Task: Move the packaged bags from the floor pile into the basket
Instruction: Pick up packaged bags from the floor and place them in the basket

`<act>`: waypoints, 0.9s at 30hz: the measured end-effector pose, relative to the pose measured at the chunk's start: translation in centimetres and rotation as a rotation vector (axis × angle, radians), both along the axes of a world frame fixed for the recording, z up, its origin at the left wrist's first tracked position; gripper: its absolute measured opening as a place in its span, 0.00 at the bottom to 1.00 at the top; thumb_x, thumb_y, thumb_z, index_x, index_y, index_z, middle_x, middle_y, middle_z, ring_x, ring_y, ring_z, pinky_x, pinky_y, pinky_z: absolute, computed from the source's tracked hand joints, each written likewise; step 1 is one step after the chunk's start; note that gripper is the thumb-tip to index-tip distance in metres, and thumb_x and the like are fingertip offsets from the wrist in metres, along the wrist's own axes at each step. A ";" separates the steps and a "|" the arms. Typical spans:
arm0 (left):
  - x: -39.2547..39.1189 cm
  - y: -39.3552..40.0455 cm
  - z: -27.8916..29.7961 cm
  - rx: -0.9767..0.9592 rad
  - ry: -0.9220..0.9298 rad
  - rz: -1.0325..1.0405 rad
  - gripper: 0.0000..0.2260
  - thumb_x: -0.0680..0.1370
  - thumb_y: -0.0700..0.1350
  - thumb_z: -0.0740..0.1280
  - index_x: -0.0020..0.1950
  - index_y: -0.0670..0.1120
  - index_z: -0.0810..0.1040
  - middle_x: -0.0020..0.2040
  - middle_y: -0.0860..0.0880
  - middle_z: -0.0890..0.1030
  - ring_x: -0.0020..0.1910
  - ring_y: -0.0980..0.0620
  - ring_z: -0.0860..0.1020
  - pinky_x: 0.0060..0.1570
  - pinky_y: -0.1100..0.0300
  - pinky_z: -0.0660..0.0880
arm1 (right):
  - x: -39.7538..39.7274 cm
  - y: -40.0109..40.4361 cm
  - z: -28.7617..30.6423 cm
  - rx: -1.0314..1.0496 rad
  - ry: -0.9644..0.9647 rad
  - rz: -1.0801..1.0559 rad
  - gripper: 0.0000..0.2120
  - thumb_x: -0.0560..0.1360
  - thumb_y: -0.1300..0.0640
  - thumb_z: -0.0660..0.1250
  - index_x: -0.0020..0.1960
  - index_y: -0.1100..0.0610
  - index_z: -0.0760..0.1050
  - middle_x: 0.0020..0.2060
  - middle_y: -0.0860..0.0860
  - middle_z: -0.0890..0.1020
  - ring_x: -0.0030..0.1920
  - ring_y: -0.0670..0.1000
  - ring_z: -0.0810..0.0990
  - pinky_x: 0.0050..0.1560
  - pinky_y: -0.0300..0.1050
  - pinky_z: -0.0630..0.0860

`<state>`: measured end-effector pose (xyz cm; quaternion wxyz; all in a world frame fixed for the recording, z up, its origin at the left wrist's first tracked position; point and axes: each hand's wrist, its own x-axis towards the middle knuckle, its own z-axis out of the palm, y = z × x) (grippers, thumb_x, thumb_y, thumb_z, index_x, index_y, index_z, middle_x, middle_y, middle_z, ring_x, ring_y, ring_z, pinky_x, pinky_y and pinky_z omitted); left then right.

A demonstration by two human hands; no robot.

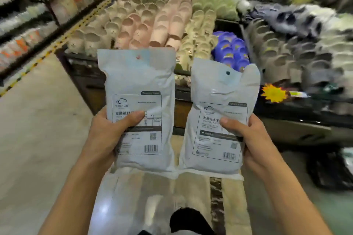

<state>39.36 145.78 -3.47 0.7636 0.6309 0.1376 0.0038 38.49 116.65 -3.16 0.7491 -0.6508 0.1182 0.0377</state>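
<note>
I hold two pale grey packaged bags upright, side by side in front of me. My left hand (112,131) grips the left bag (137,82) by its lower left edge, thumb across the printed label. My right hand (248,137) grips the right bag (221,91) by its lower right edge, thumb on its label. Each bag has a hang hole near the top and a barcode at the bottom. The right bag's top corner is folded over. Neither a basket nor a floor pile can be made out in this view.
A low display table (86,74) packed with rows of beige, pink, green, blue and grey slippers stands straight ahead. Shelving (28,15) lines the left side beyond a yellow-striped floor line. A dark object (328,170) sits on the floor at the right. My shoe (189,221) shows below.
</note>
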 end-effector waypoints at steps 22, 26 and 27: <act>-11.5 -66.5 -0.6 0.062 -0.036 -1.188 0.23 0.63 0.47 0.78 0.58 0.48 0.84 0.48 0.51 0.89 0.44 0.51 0.88 0.36 0.61 0.83 | -38.0 -45.3 0.2 0.020 0.001 -1.294 0.19 0.75 0.64 0.73 0.65 0.56 0.79 0.54 0.52 0.89 0.51 0.55 0.89 0.45 0.49 0.87; -13.2 -74.9 -0.7 0.054 -0.023 -1.315 0.23 0.64 0.45 0.78 0.58 0.48 0.83 0.47 0.52 0.89 0.42 0.53 0.88 0.34 0.62 0.82 | -40.8 -50.2 0.1 0.027 -0.036 -1.409 0.16 0.77 0.67 0.71 0.63 0.56 0.80 0.52 0.51 0.89 0.50 0.53 0.89 0.40 0.43 0.84; -13.4 -77.0 -0.9 0.054 -0.023 -1.338 0.23 0.64 0.45 0.78 0.59 0.48 0.83 0.48 0.52 0.89 0.44 0.52 0.88 0.35 0.62 0.83 | -41.2 -51.6 0.0 0.029 -0.035 -1.423 0.16 0.77 0.67 0.70 0.62 0.56 0.80 0.52 0.51 0.89 0.50 0.53 0.89 0.40 0.42 0.84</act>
